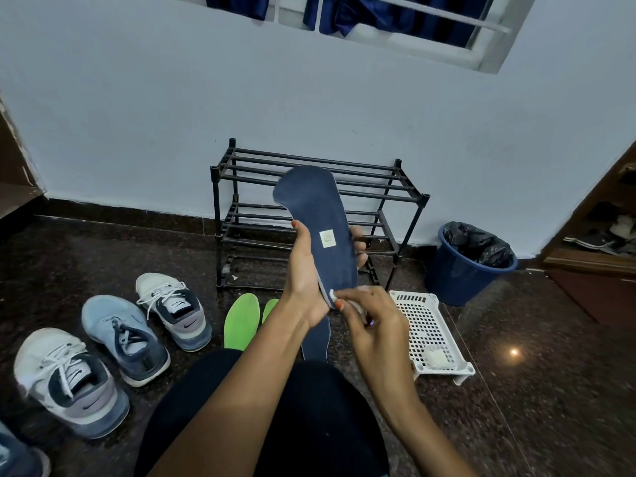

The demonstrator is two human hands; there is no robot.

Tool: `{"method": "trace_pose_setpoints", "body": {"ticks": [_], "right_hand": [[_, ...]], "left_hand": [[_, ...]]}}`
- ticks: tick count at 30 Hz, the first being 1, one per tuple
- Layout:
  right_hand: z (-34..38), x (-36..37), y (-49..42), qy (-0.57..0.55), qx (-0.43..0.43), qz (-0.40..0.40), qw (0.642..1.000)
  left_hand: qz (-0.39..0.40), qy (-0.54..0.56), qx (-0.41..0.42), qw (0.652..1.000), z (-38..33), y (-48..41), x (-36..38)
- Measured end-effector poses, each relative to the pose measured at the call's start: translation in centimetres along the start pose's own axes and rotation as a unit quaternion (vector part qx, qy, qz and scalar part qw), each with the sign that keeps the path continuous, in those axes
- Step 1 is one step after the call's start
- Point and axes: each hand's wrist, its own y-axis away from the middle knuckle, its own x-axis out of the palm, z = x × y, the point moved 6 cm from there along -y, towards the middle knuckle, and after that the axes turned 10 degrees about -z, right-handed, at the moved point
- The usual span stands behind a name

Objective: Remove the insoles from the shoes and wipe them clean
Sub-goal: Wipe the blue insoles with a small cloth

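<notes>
Before the shoe rack [378, 187] and the shoes [127, 339] on the floor [103, 256], the blue insole [320, 208] stands upright, gripped by the left hand [304, 273], while the right hand [373, 325] pinches a white wipe [332, 295] at its heel edge: wiping is underway, next likely stroking toward the toe.

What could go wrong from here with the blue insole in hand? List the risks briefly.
1. The left hand grips the blue insole only by its lower half, so the free toe end may flex or fold under wiping pressure.
2. The right hand pinches just a small white wipe at the heel edge; it could slip out.
3. The green insoles lie on the floor beside the shoes, so they may pick up dirt.
</notes>
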Motion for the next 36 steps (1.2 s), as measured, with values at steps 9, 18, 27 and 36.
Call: {"method": "trace_pose_setpoints", "body": {"ticks": [9, 18, 27, 36], "right_hand": [[1.0, 0.4, -1.5, 0.015, -0.019, -0.013, 1.0], [1.1, 0.9, -1.2, 0.011, -0.027, -0.011, 1.0], [0.5, 0.2, -2.7, 0.079, -0.036, -0.038, 0.996], [0.9, 0.5, -0.5, 0.025, -0.033, -0.005, 0.999]], "left_hand": [[0.012, 0.016, -0.052, 0.998, 0.8, 0.5, 0.6], [-0.004, 0.028, -0.044, 0.999, 0.1, 0.7, 0.4], [0.004, 0.004, -0.061, 0.998, 0.6, 1.0, 0.8], [-0.02, 0.01, -0.024, 0.999, -0.1, 0.4, 0.0]]}}
